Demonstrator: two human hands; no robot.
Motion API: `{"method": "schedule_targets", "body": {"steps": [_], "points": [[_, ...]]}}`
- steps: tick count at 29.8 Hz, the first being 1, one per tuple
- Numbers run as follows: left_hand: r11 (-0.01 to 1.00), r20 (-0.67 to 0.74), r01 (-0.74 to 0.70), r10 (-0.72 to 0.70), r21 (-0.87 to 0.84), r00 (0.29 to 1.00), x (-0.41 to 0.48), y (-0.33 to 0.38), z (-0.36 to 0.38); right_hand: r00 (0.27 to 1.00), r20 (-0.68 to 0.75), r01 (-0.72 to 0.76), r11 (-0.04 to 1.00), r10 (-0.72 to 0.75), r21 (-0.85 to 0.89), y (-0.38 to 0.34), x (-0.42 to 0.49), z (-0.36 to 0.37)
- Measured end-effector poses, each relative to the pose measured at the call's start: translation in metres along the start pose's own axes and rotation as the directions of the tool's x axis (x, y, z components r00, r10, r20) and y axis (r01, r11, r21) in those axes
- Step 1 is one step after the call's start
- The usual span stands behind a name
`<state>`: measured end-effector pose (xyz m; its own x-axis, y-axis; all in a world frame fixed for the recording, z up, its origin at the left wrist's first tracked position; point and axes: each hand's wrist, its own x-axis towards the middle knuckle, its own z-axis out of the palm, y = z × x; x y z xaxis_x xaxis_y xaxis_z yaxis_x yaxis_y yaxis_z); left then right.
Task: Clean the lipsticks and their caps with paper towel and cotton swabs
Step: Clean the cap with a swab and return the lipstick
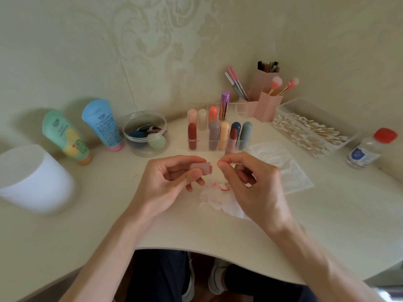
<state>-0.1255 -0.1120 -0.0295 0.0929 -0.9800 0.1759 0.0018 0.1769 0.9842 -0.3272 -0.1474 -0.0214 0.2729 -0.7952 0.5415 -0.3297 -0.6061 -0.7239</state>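
Note:
My left hand (172,182) grips a dusty-pink lipstick cap (202,167), its open end turned right. My right hand (250,184) pinches something thin at the fingertips close to that opening; it looks like a cotton swab (214,163), mostly hidden. An uncapped pink lipstick (231,141) stands upright behind the hands. Under the hands lies a crumpled paper towel (214,198) smeared red. A clear organizer (216,129) holds several capped lipsticks.
A clear box of cotton swabs (311,129) and a red-capped bottle (370,149) stand at right, a flat towel sheet (281,162) between. A paper roll (32,177), two tubes (82,131), a sponge tub (145,134) sit left. Pink brush holders (265,99) stand behind.

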Motion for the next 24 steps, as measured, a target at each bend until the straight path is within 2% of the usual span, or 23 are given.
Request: {"method": "schedule_targets", "body": {"steps": [4,8,19,24], "points": [[1.0,-0.002,0.015,-0.015,0.011,1.0,-0.0002,-0.0014,-0.0017,0.993,-0.045,0.104,0.984,-0.111,-0.142,0.0001,-0.0003,0.0013],[1.0,-0.026,0.022,-0.022,-0.007,0.999,0.0001,-0.0006,-0.0024,0.986,-0.037,0.152,0.973,-0.161,-0.175,0.0004,0.0002,0.0019],[0.997,-0.094,0.035,-0.041,-0.062,0.995,-0.0027,0.0043,-0.0015,0.995,0.096,0.031,0.998,-0.026,-0.046,0.003,-0.0005,-0.0006],[0.998,-0.05,0.046,-0.048,-0.049,0.998,-0.0015,0.0045,-0.0013,0.996,0.087,-0.028,0.998,0.023,0.062,0.0015,-0.0002,-0.0017]]}}
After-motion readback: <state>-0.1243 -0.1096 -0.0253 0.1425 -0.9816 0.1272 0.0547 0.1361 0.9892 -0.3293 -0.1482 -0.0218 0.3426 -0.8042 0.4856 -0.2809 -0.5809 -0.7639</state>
